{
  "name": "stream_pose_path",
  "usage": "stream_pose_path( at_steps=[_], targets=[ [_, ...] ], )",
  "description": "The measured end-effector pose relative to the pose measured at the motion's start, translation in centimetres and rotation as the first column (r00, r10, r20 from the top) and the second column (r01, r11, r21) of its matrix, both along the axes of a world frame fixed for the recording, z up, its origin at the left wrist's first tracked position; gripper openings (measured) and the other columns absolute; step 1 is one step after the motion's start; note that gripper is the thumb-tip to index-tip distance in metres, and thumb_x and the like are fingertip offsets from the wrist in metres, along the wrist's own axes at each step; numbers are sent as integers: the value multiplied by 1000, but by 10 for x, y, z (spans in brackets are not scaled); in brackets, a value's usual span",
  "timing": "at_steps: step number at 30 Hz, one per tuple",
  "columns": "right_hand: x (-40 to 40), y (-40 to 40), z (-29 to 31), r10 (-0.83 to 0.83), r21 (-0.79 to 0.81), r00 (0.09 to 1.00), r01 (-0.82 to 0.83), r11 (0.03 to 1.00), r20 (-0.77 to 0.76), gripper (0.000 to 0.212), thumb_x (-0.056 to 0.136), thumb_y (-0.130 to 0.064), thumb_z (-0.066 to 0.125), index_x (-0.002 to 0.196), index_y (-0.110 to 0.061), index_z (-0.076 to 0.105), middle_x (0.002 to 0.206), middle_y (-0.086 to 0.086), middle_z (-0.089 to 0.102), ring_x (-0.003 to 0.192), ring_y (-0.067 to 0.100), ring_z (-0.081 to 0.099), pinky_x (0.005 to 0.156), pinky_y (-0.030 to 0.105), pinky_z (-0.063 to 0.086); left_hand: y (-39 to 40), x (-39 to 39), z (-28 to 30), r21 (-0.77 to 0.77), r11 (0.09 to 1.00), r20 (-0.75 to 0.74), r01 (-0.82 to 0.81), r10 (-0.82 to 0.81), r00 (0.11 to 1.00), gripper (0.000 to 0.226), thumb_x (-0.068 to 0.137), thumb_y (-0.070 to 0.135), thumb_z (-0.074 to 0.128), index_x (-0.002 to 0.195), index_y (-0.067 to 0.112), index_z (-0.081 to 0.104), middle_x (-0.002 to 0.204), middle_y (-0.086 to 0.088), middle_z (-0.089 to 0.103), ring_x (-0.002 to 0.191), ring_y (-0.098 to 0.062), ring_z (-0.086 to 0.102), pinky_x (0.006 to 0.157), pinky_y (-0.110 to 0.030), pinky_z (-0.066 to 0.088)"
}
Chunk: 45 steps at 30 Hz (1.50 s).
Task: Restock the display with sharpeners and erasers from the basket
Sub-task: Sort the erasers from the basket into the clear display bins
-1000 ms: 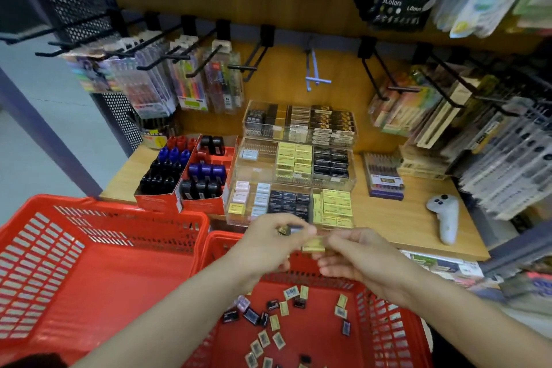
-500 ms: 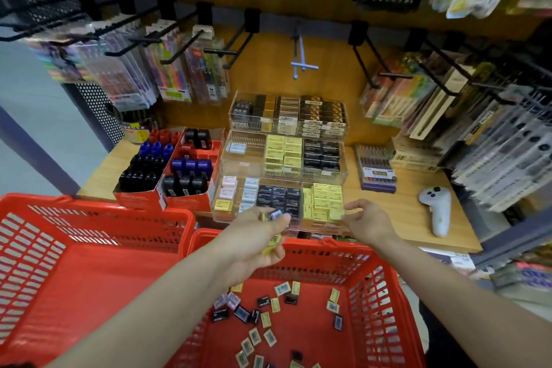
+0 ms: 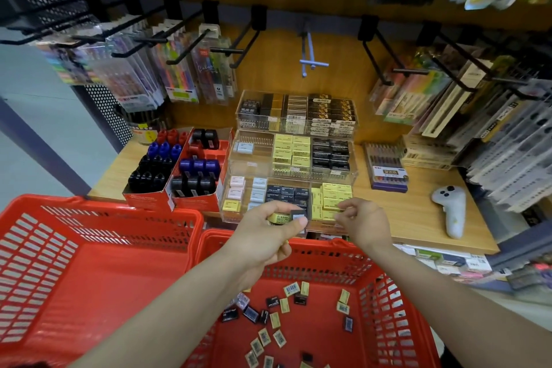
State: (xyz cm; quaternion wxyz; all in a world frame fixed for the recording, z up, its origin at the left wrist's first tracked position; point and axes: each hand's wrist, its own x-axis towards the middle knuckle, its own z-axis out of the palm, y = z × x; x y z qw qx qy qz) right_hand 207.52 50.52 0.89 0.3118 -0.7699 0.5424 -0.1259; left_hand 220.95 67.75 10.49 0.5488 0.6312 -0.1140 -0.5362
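Erasers held over the basket, ready for the tray

Loose erasers point(image 3: 280, 334) lie in the near red basket point(image 3: 385, 293). Above it the left hand point(image 3: 268, 233) pinches a yellow eraser point(image 3: 279, 218) and a black eraser point(image 3: 298, 214). The right hand point(image 3: 363, 222), fingers curled, reaches the yellow compartment point(image 3: 334, 194) just beyond; whether it holds anything is hidden. The acrylic tray point(image 3: 230, 205) sits on the bench point(image 3: 418, 218).

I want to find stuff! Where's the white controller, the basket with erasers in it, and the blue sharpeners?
white controller point(image 3: 451, 212), head view, middle of its body.
basket with erasers point(image 3: 385, 305), head view, right side wall.
blue sharpeners point(image 3: 199, 165), head view, top of the middle one.
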Motion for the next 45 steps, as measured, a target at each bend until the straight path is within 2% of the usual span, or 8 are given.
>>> stream_pose_path(
  at_steps=[5, 8, 11, 17, 23, 28, 36, 45],
  targets=[
    [-3, 11, 37, 92, 22, 995, -93, 995, 34, 19, 91, -25, 69, 106, -13, 70, 96, 0, 73, 69, 5, 66, 57, 9, 49, 5, -1, 1, -43, 996, 41, 84, -82, 996, 18, 90, 12, 70, 103, 25, 67, 86, -3, 58, 70, -16, 52, 68, -26, 54],
    [-2, 41, 90, 64, 521, 903, -301, 798, 424, 32, 91, -30, 67, 110, -5, 69, 100, 10, 74, 88, 21, 74, 80, 29, 60, 7, -1, 1, 5, 977, 465, 211, -189, 865, 15, 91, 22, 71, 101, 31, 65, 86, 10, 61, 65, -6, 57, 66, -20, 49],
    [1, 68, 117, 76, 600, 857, -417, 682, 510, 33, 82, -28, 74, 106, -6, 73, 99, 10, 76, 94, 21, 73, 81, 27, 59, 8, -4, 2, 18, 970, 682, 243, -189, 706, 13, 88, 23, 73, 94, 29, 64, 96, 15, 65, 93, -3, 60, 75, -17, 44],
    [8, 66, 106, -58, 590, 866, -288, 754, 497, 27, 78, -3, 77, 105, -6, 73, 97, 13, 75, 92, 25, 73, 82, 27, 59, 10, 5, 3, -32, 996, 263, 82, -71, 962, 21, 86, 14, 76, 100, 27, 68, 98, -4, 69, 76, -14, 59, 72, -29, 55],
    [22, 34, 74, 99, 253, 980, -142, 957, 175, 23, 82, -8, 78, 99, -22, 71, 86, -1, 68, 40, -2, 49, 38, 12, 36, 8, 29, 0, 2, 999, 3, 51, -51, 999, 31, 102, 9, 50, 133, 14, 53, 113, -8, 62, 89, -18, 53, 62, -27, 50],
    [58, 15, 43, 307, -136, 943, -324, 936, -132, 28, 88, -23, 73, 115, -22, 69, 112, -3, 70, 94, 11, 66, 86, 23, 53, 10, 42, -11, 150, 961, 521, 233, -277, 808, 30, 102, 29, 51, 131, 26, 42, 101, 5, 58, 87, -24, 64, 81, -40, 57],
    [87, 9, 9, 214, -310, 825, -418, 854, -524, 33, 93, -40, 62, 125, -33, 62, 128, -7, 64, 128, 19, 44, 98, 38, 27, 15, 62, -19, 12, 999, 42, -30, 30, 999, 25, 98, 22, 59, 121, 13, 56, 95, 6, 76, 79, -15, 51, 55, -23, 46],
    [82, 10, -5, 150, -369, 729, -500, 783, -668, 32, 95, -36, 58, 124, -22, 60, 129, 1, 53, 124, 25, 39, 95, 41, 32, 18, 62, -18, 18, 996, 9, -83, 83, 996, 31, 96, 19, 63, 124, 15, 50, 99, 2, 75, 72, -10, 52, 53, -21, 44]
  ],
)
